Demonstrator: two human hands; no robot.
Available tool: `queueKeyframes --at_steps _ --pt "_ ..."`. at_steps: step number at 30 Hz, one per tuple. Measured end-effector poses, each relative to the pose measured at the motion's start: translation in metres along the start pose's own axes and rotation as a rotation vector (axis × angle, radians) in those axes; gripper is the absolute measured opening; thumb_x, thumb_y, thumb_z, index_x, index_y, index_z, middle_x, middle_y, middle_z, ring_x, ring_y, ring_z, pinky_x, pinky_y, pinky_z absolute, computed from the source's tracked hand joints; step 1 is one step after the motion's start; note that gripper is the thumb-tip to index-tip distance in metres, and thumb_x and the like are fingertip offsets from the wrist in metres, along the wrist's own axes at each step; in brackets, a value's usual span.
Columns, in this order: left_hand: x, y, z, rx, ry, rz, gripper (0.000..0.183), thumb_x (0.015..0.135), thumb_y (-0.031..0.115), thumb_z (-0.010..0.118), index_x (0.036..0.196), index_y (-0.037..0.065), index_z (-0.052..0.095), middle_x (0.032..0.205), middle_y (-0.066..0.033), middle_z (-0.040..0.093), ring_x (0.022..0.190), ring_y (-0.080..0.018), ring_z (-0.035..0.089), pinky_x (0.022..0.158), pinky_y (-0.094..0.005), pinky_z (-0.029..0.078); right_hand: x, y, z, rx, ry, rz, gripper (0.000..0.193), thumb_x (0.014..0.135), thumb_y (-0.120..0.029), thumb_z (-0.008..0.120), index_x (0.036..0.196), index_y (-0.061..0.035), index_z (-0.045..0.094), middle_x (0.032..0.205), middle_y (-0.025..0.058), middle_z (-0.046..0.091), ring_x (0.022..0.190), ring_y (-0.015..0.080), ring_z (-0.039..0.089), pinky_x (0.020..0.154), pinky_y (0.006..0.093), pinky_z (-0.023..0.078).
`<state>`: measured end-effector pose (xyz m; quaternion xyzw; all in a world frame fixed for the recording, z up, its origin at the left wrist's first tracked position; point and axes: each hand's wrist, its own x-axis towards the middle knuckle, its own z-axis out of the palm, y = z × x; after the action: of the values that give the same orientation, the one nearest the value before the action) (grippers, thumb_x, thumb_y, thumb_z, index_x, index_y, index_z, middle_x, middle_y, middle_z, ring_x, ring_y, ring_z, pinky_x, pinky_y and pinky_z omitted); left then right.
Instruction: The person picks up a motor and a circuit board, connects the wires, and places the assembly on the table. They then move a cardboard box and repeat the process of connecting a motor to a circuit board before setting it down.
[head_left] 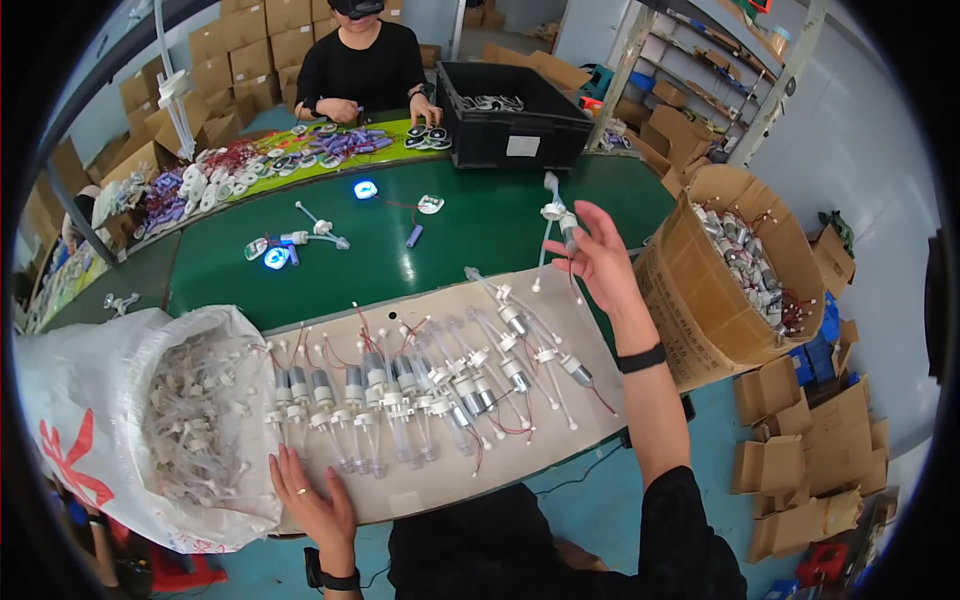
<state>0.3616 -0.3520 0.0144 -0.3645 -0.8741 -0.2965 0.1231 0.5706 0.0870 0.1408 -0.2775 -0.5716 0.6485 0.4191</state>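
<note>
Right of centre, our right hand (600,262) lifts one small pump (563,222) clear of the table (470,215), fingers closed around it. Our left hand (315,500) lies flat and open at lower left, steadying the cardboard sheet (420,495) under the pump rows (420,395).

— Where are the hands?
— The left hand (312,500) lies flat on the cardboard sheet (420,500) near its front edge, beside rows of small motor pumps (400,395). The right hand (598,258) is raised over the bench, pinching one pump (562,218) near the cardboard box (700,310).
</note>
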Motion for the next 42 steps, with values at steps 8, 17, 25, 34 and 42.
queueKeyframes --at_steps 8,17,25,34,42 --pt "-0.007 -0.004 -0.004 -0.069 0.001 0.064 0.058 0.09 0.003 0.058 0.145 -0.002 0.042 0.15 -0.0196 0.044 0.144 -0.0406 0.033 0.117 -0.0497 0.026 0.084 0.062 -0.015 0.429 0.031 -0.004 0.029 0.1 -0.004 0.047 0.124 0.0119 0.05 0.127 0.0205 0.053 0.117 0.0414 0.062 0.104 0.0439 0.051" --pt "0.069 0.061 -0.096 -0.363 -0.338 0.053 0.051 0.089 0.0 0.059 0.139 -0.003 0.05 0.144 -0.0203 0.052 0.136 -0.0351 0.047 0.115 -0.0427 0.032 0.107 0.045 -0.039 -0.428 0.105 -0.06 0.03 0.095 -0.017 0.064 0.121 -0.0026 0.063 0.097 0.0115 0.068 0.091 0.0244 0.071 0.079 0.0333 0.057" --pt "0.163 0.203 -0.042 -0.344 -0.637 0.742 0.042 0.083 0.002 0.069 0.124 0.001 0.061 0.126 -0.0196 0.063 0.117 -0.0387 0.059 0.102 -0.0439 0.046 0.107 0.033 -0.046 -0.996 0.025 -0.241 0.028 0.092 -0.029 0.069 0.112 -0.0087 0.071 0.077 0.0039 0.066 0.068 0.0128 0.056 0.066 0.0278 0.047" --pt "0.126 0.287 0.163 -0.322 -0.833 1.268 0.048 0.083 0.033 0.073 0.119 0.002 0.064 0.125 -0.0157 0.058 0.12 -0.0332 0.053 0.11 -0.042 0.039 0.114 0.045 -0.031 -0.692 -0.025 -0.304 0.023 0.1 -0.015 0.058 0.117 -0.0031 0.068 0.105 0.0073 0.064 0.09 0.0147 0.067 0.081 0.0272 0.05" --pt "0.142 0.261 0.141 -0.473 -1.03 1.308 0.041 0.086 0.036 0.071 0.11 0.003 0.069 0.127 -0.0205 0.059 0.122 -0.0365 0.053 0.109 -0.0429 0.04 0.143 0.043 -0.002 -0.511 -0.052 -0.116 0.03 0.103 -0.028 0.055 0.112 -0.0031 0.07 0.091 0.0024 0.066 0.083 0.0093 0.062 0.075 0.026 0.05"
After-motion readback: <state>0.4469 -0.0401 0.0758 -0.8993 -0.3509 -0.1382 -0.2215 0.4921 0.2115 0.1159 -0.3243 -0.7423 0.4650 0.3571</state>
